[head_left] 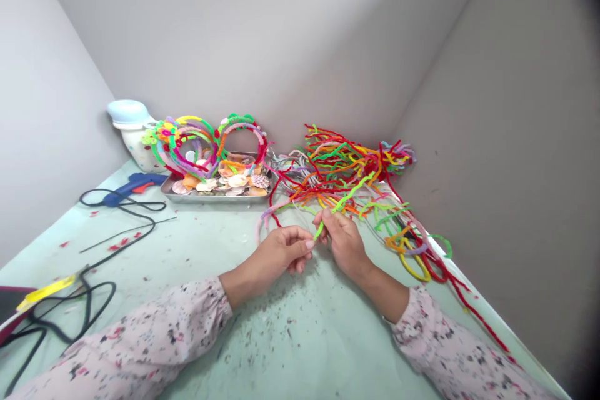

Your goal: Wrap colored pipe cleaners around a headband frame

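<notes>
1. Clock directions run from the spot where the person's hands nearly meet, twelve pointing away from the body.
2. The left hand (285,250) pinches the lower end of a lime-green fuzzy stem (347,199) between thumb and finger.
3. The right hand (345,244), just beside the left, grips the same stem with thumb and fingers; its free length slants toward one o'clock. The right fingers cover part of it, so it is probably, though not certainly, one continuous piece.
4. Both hands are raised over a pale green table cover (300,350), and the person's floral sleeves (154,328) reach in from seven and five o'clock.
5. At one o'clock lies a tangled pile of coloured stems (347,159), red, orange, yellow and green among them.
6. At three o'clock are loose loops (415,273), a yellow one showing clearly; a long red stem (473,309) trails toward four.
7. At ten o'clock a metal tray (215,199) holds shells (237,181), with fuzzy rings (244,128) standing upright there.
8. Farther out at ten stands a white container (139,142) with a pale blue top.
9. Between nine and ten lies a blue glue gun (122,190), near a dark cord (112,255).
</notes>
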`<state>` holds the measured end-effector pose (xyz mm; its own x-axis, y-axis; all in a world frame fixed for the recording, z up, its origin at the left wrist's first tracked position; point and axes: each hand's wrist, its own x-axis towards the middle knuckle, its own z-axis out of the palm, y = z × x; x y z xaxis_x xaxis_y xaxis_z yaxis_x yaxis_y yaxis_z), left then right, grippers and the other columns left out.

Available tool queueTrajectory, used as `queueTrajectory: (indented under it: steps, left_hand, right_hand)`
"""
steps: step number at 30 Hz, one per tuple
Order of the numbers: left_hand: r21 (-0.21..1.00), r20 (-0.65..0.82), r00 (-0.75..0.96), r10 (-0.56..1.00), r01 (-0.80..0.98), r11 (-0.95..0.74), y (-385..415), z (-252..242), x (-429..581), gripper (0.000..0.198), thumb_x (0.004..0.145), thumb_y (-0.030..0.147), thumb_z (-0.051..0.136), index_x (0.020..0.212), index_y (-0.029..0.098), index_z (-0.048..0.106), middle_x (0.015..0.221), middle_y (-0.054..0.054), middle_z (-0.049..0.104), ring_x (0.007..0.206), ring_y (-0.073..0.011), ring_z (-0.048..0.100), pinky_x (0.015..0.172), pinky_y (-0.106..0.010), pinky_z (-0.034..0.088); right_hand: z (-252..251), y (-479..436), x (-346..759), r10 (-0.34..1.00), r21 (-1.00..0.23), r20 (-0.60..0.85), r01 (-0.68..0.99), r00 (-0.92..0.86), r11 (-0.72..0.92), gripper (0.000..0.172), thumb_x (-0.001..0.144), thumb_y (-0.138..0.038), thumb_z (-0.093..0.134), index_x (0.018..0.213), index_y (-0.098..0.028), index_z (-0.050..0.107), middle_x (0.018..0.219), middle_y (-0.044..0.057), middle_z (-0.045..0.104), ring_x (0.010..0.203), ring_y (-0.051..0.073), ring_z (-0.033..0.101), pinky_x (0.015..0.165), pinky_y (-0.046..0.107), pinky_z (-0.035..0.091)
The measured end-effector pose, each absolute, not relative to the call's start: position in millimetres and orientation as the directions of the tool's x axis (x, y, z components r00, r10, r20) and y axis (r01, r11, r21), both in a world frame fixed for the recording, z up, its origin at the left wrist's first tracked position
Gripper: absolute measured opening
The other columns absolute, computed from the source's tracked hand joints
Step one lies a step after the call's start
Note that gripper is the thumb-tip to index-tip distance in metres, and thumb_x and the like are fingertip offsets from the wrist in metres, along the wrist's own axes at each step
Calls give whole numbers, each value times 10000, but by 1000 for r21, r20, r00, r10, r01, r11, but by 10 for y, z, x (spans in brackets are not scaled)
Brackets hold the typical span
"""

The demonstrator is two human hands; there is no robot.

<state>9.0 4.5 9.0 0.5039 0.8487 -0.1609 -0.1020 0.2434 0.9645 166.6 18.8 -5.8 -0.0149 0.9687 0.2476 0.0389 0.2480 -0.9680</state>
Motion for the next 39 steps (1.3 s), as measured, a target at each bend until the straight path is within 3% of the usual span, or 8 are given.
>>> queueTrajectory:
  steps: [5, 10, 19, 27, 31, 39]
  left_hand:
    - [957, -180, 456, 872, -123, 262, 60, 77, 84, 314, 740, 372, 678, 925, 143, 568, 638, 52, 551, 416, -19, 443, 399, -157, 267]
    - [959, -217, 441, 871, -68, 274, 59, 69, 95, 294, 749, 389, 657, 846, 134, 548, 646, 44, 563, 401, -11, 417, 410, -158, 268]
    - [983, -151, 554, 819, 0, 182, -4, 97, 136, 350, 744, 474, 620, 807, 148, 511, 617, 39, 556, 398, -31, 395, 395, -175, 273]
    - [985, -165, 524, 835, 50, 163, -17, -22, 144, 266, 792, 414, 558, 764, 162, 479, 612, 38, 540, 393, -28, 359, 387, -171, 254]
    - [986, -166, 520, 838, 61, 157, -24, -49, 146, 258, 796, 408, 550, 766, 165, 470, 603, 39, 537, 388, -29, 339, 389, -174, 244]
    - [979, -200, 593, 780, 156, 133, -34, -38, 120, 257, 837, 383, 502, 909, 139, 535, 639, 38, 527, 419, -38, 346, 404, -180, 254]
  right_hand:
    - [-106, 254, 1675, 967, -963, 253, -85, 27, 255, 349, 870, -517, 496, 836, -195, 628, 533, -48, 496, 497, 99, 475, 525, 222, 391]
    - [-81, 354, 1738, 962, -939, 244, -219, 122, 266, 309, 873, -493, 501, 826, -208, 612, 556, -49, 486, 478, 92, 446, 491, 222, 367]
    - [-53, 385, 1780, 945, -945, 270, -136, 185, 297, 290, 872, -449, 517, 746, -200, 598, 534, -60, 449, 489, 85, 424, 496, 216, 347]
    - [58, 511, 1923, 964, -929, 217, -271, 152, 251, 213, 799, -403, 620, 806, -190, 628, 548, -65, 470, 462, 64, 402, 460, 192, 337]
    - [239, 635, 2147, 934, -885, 208, -351, 292, 307, 220, 752, -396, 670, 806, -185, 639, 571, -68, 467, 440, 44, 385, 407, 170, 307]
    - [423, 799, 2546, 859, -845, 249, -332, 448, 418, 200, 714, -356, 706, 746, -167, 650, 548, -75, 457, 408, 19, 371, 379, 141, 305]
